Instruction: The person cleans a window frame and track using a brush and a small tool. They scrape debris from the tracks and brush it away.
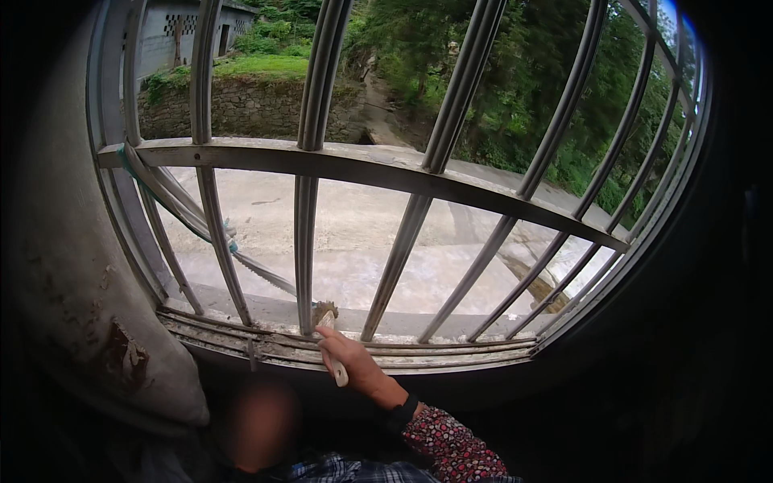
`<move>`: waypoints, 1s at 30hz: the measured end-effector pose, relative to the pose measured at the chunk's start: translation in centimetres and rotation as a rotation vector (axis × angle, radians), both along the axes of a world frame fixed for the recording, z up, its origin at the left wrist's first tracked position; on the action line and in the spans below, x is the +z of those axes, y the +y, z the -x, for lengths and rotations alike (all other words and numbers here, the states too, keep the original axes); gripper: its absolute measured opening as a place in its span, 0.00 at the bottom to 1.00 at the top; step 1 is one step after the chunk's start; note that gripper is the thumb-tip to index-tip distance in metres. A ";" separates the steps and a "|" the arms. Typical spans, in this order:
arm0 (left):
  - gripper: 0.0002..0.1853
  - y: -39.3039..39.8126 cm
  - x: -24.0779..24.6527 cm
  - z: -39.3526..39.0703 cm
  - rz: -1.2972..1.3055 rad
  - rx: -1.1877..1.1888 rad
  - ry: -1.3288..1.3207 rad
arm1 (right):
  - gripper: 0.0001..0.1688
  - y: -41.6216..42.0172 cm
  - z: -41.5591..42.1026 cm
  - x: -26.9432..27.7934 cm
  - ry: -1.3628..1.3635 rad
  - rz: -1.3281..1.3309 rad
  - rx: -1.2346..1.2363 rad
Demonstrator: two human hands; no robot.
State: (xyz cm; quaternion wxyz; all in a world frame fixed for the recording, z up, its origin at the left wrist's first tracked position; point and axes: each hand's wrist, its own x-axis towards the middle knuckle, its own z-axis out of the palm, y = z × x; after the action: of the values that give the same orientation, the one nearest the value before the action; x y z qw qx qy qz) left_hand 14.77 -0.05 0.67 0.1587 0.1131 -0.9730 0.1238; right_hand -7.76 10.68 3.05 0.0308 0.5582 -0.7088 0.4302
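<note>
My right hand (356, 360), in a floral sleeve with a dark band at the wrist, grips a flat brush by its pale handle (341, 375). The worn, brownish bristles (326, 310) point away from me, beside the foot of a metal window bar (305, 253). Under the hand runs the dirty, grooved track of the window sill (272, 344). At lower left a blurred skin-toned shape (263, 422) shows; it may be my left hand, but its fingers and anything in them cannot be made out.
Upright metal bars and a crossbar (362, 166) span the window. A twisted cloth strip (199, 220) with green cord hangs from the crossbar's left end. At left stands a plastered wall (72, 241) with a broken patch. Outside lie concrete ground (362, 223), a stone wall (253, 108) and trees.
</note>
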 end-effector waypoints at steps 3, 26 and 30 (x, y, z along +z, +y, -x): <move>0.14 -0.2 -0.5 -0.6 -0.024 0.021 0.002 | 0.09 -0.1 -0.4 1.1 0.075 0.040 -0.069; 0.19 -1.7 -2.9 0.0 -0.173 -0.010 -0.002 | 0.18 3.4 -2.0 1.2 -0.838 0.346 -0.040; 0.20 -1.9 -3.8 -1.3 -0.073 0.018 -0.026 | 0.18 6.8 -2.5 4.1 -0.774 0.280 -0.031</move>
State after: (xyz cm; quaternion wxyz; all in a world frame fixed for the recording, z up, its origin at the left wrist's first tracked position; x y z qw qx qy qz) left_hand 16.09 -1.93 -3.13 0.1407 0.1262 -0.9778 0.0909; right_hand -5.24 17.47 7.13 -0.1562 0.3348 -0.6108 0.7002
